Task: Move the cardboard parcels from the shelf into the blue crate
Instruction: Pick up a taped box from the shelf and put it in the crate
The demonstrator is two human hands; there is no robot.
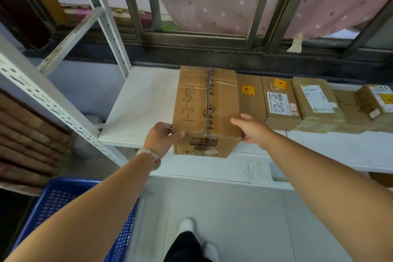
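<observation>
Large parcel [205,110], marked 1-2-3085 on top, sat at the left end of a row of smaller parcels [280,100] on the white shelf [140,104], its near end overhanging the shelf edge. Judged: drawn forward to give both hands purchase.

Left hand [162,137] gripped the near-left corner, thumb over the top edge, fingers curled down the side. Right hand [252,128] pressed flat against the right face, fingers nearly straight, thumb above; not curled round anything visible.

Blue crate [63,202] stood on the floor, lower left, well apart from the parcel.
</observation>
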